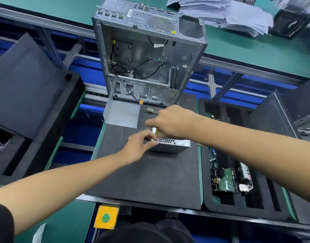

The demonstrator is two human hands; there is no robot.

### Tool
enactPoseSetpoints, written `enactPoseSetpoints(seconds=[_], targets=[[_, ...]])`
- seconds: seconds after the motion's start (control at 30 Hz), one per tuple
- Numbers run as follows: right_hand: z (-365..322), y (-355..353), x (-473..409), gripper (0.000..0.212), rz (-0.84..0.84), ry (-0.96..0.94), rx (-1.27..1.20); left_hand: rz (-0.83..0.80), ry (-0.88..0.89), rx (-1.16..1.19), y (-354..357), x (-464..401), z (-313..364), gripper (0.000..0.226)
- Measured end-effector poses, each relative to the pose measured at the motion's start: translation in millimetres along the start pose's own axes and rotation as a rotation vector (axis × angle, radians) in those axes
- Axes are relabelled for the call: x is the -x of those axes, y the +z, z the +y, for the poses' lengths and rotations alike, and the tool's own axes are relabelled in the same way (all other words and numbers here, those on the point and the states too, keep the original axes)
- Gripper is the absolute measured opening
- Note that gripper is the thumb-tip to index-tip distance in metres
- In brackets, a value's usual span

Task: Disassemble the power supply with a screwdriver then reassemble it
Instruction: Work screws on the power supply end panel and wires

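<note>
We see the power supply (171, 145) lying on the dark foam mat (150, 178), toward its far right part, near the open computer case (147, 58) standing at the mat's far edge. Our right hand (173, 122) is fisted over the unit's top, fingers curled round a yellowish screwdriver handle (156, 132), its tip hidden. Our left hand (140, 144) pinches at the unit's near-left corner, thumb and forefinger close together. A loose metal cover (121, 112) lies at the mat's far left corner.
</note>
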State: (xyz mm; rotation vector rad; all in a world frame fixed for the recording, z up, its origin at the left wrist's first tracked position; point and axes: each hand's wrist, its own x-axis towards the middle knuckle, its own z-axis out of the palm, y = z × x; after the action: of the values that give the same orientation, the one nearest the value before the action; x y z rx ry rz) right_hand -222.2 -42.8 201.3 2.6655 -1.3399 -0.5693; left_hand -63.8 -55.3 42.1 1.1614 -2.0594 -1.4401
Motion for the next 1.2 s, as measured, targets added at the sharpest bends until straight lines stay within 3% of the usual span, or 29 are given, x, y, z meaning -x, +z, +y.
enactPoseSetpoints(seconds=[0.13,0.23,0.33,0.43,0.6,0.67,0.77,0.9,0.97,1.03,1.1,1.13,1.2], targets=[[-7,-1,-3,0.015,0.006,0.026,0.092,-0.016,0.011,-0.013,-2,-1,1,0.01],[4,-12,-4,0.026,0.018,-0.157,0.13,-0.032,0.01,-0.002,-3,-2,1,0.009],[10,-16,-2,0.019,-0.024,-0.3,0.109,-0.03,0.003,-0.036,-3,-5,0,0.01],[-4,-4,-2,0.004,0.014,-0.119,0.034,-0.014,0.032,-0.075,-1,-5,-3,0.013],[-28,9,-11,0.011,-0.007,0.306,-0.13,0.003,0.047,-0.038,0,-5,-7,0.011],[-28,10,-10,0.015,-0.026,0.361,-0.164,-0.014,0.062,-0.021,0,-5,-8,0.012],[-8,1,-8,0.02,0.0,0.176,-0.029,-0.027,0.072,0.019,-2,-5,-8,0.014],[23,-16,-9,0.021,-0.029,-0.4,0.243,-0.044,0.07,0.016,-5,-7,-7,0.013],[22,-18,-8,0.028,-0.037,-0.546,0.283,-0.061,0.085,-0.02,-6,-8,-5,0.017],[16,-11,-3,0.026,0.008,-0.429,0.168,-0.044,0.087,0.003,-6,-8,-6,0.006],[12,-1,2,0.002,0.003,-0.083,-0.058,-0.036,0.074,0.026,-4,-6,-6,0.006],[11,2,2,0.011,-0.014,0.067,-0.14,-0.041,0.07,0.022,-3,-5,-7,0.006],[9,5,0,0.012,-0.076,0.161,-0.169,-0.037,0.066,0.029,-2,-4,-8,0.007]])
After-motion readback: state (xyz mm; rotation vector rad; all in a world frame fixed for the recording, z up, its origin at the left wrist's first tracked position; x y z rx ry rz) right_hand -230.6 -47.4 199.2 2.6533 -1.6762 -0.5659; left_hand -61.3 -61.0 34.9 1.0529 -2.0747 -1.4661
